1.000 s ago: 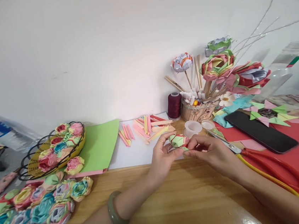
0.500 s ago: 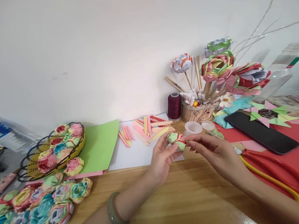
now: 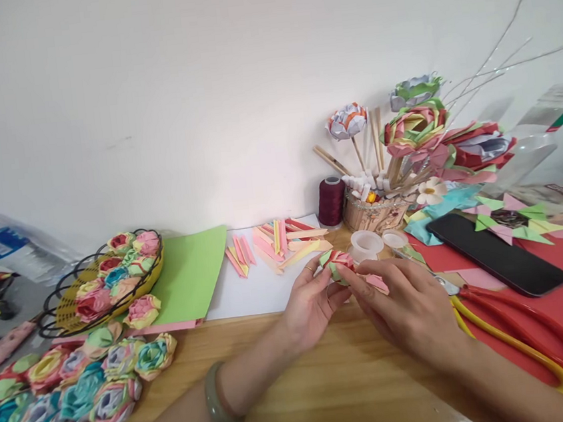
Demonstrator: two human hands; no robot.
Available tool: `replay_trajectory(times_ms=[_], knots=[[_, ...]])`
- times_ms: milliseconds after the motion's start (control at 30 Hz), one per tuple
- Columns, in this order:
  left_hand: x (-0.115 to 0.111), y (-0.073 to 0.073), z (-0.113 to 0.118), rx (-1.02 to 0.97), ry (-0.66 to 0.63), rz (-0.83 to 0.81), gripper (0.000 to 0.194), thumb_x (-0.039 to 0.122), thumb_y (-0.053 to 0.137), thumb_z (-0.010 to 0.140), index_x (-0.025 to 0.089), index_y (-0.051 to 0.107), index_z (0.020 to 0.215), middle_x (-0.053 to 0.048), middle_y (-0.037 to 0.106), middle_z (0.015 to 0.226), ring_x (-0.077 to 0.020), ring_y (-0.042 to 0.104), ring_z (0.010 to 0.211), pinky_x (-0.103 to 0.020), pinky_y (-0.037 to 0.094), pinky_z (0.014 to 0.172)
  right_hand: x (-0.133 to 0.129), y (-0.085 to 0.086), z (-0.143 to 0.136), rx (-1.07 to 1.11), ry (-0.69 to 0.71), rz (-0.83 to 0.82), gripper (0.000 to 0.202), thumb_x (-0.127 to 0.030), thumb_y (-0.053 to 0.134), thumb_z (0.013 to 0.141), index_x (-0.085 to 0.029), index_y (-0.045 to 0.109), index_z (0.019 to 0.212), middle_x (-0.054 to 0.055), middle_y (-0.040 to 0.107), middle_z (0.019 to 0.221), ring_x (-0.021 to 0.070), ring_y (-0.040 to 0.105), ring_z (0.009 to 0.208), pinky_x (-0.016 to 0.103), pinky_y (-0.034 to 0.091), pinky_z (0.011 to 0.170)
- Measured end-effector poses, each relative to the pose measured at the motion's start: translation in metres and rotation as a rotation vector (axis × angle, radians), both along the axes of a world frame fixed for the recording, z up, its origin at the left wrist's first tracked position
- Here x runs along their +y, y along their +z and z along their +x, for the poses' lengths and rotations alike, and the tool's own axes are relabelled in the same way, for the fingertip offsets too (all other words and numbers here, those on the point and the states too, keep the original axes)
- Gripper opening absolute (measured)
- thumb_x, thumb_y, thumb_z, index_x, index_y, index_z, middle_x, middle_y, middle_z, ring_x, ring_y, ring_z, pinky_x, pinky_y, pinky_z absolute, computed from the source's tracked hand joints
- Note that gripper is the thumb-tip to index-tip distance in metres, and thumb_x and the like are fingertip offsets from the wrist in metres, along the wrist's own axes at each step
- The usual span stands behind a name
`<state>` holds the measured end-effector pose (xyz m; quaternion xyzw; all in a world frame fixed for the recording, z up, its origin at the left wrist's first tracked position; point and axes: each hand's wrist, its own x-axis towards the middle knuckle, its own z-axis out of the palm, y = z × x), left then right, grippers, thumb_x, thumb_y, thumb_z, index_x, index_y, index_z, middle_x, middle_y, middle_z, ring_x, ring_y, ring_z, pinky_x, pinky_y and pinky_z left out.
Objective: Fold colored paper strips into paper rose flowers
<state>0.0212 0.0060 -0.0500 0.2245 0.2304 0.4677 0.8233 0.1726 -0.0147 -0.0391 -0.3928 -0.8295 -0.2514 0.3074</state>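
A small folded paper flower (image 3: 334, 259) in green, red and pink sits between the fingertips and thumb of my left hand (image 3: 310, 307). My right hand (image 3: 402, 302) is closed up against its right side, index fingertip touching the petals. From among my right fingers a pink folded paper piece (image 3: 378, 283) sticks out; the rest of it is hidden. Behind the flower stands a round clear plastic tub (image 3: 366, 245). Folded paper strips (image 3: 289, 240) in pink, yellow and red lie on white paper (image 3: 235, 298) beyond my hands.
Left are a yellow basket (image 3: 65, 307) of paper flowers, more loose paper flowers (image 3: 113, 403) and a green sheet (image 3: 187, 274). Right are red-and-yellow-handled scissors (image 3: 526, 339), a black phone (image 3: 497, 252) and red paper (image 3: 537, 305). A maroon thread spool (image 3: 331, 202) stands beside a wooden pot (image 3: 377, 214).
My right hand has turned and closed in over the flower's right side. A pink folded paper piece now shows among its fingers. My left hand keeps its hold, and the view has shifted slightly.
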Motion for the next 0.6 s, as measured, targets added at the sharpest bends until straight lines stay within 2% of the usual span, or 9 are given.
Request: replay_trajectory(times_ms=[100, 233, 367, 467, 600], knots=[[-0.0001, 0.0002, 0.0003, -0.007, 0.009, -0.009, 0.027, 0.017, 0.06, 0.075, 0.018, 0.052, 0.101, -0.004, 0.061, 0.098, -0.0108, 0.06, 0.08, -0.023, 0.045, 0.073, 0.0, -0.0002, 0.001, -0.005, -0.012, -0.002, 0.039, -0.014, 0.054, 0.079, -0.022, 0.054, 0.117, 0.009, 0.061, 0.091, 0.0208, 0.053, 0.079, 0.033, 0.042, 0.066], [0.0004, 0.0, 0.0005, -0.026, 0.042, -0.035, 0.028, 0.015, 0.061, 0.074, 0.018, 0.052, 0.1, -0.002, 0.062, 0.09, -0.0094, 0.059, 0.078, -0.02, 0.044, 0.069, 0.0004, -0.0029, 0.0014, -0.062, 0.058, -0.024, 0.04, -0.011, 0.051, 0.08, -0.024, 0.053, 0.118, 0.007, 0.062, 0.092, 0.0196, 0.053, 0.08, 0.032, 0.041, 0.066], [-0.0004, 0.0001, 0.0017, -0.017, 0.028, -0.015, 0.027, 0.017, 0.062, 0.074, 0.017, 0.052, 0.099, -0.002, 0.06, 0.094, -0.0094, 0.058, 0.08, -0.02, 0.045, 0.069, 0.0015, -0.0047, -0.0008, 0.114, 0.002, 0.004, 0.037, -0.016, 0.054, 0.08, -0.025, 0.054, 0.116, 0.005, 0.059, 0.08, 0.0166, 0.051, 0.068, 0.029, 0.04, 0.06], [-0.0027, -0.0006, 0.0033, -0.023, 0.012, 0.013, 0.029, 0.015, 0.063, 0.073, 0.018, 0.052, 0.1, -0.002, 0.059, 0.096, -0.0091, 0.058, 0.08, -0.021, 0.045, 0.071, 0.0023, -0.0047, -0.0027, 0.25, -0.031, 0.0, 0.028, -0.021, 0.057, 0.079, -0.024, 0.06, 0.107, 0.004, 0.057, 0.073, 0.0146, 0.049, 0.062, 0.026, 0.039, 0.055], [-0.0061, -0.0016, 0.0054, -0.043, -0.012, 0.021, 0.029, 0.013, 0.062, 0.073, 0.018, 0.05, 0.099, -0.003, 0.059, 0.098, -0.0099, 0.059, 0.083, -0.024, 0.045, 0.076, 0.0001, -0.0051, -0.0001, 0.196, -0.005, 0.039, 0.033, -0.013, 0.059, 0.077, -0.027, 0.059, 0.108, 0.003, 0.06, 0.074, 0.015, 0.051, 0.065, 0.027, 0.04, 0.058]])
